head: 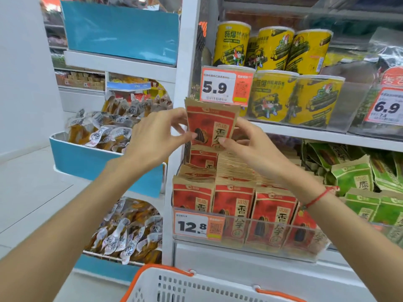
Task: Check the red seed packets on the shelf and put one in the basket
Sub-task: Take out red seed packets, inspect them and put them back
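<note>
fingers (193,134) of both hands pinch red packet (210,125)

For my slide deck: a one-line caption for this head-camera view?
Both hands, left and right, hold a red seed packet upright above the shelf stock, basket waiting below.

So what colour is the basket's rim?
Orange, on a white basket; the head view shows it.
</note>
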A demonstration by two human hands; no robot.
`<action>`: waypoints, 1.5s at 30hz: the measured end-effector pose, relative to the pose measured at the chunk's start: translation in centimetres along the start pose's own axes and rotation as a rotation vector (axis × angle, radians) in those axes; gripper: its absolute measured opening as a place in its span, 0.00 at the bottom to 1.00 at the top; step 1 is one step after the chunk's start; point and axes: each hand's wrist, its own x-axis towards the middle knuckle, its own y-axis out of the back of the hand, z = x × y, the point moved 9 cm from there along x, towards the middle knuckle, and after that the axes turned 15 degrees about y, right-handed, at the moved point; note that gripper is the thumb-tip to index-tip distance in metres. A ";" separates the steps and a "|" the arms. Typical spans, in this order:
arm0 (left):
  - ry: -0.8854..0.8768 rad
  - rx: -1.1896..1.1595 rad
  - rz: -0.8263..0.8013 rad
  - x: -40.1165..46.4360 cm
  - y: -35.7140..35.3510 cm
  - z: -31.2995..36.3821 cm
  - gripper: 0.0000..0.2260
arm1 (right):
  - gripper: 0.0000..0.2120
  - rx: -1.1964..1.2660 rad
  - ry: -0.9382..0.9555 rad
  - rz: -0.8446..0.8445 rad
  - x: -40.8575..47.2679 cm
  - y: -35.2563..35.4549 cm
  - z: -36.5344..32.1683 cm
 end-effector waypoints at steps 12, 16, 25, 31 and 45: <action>0.001 0.368 0.014 1.0 -3.9 -2.9 0.12 | 0.07 -0.466 -0.018 0.003 1.2 -0.4 3.2; -0.014 0.320 0.005 1.7 -3.8 -2.2 0.13 | 0.08 -0.504 -0.008 -0.082 2.3 -0.1 2.8; -0.014 0.471 -0.164 2.6 -5.3 -3.0 0.12 | 0.10 -0.584 -0.085 -0.291 3.5 -1.5 4.2; -0.085 0.275 0.056 1.6 -3.0 -2.3 0.16 | 0.16 -0.684 -0.217 -0.467 3.6 -4.4 6.6; -0.307 0.897 -0.089 3.2 -8.4 0.2 0.14 | 0.03 -0.739 -0.180 -0.479 4.5 -4.9 7.5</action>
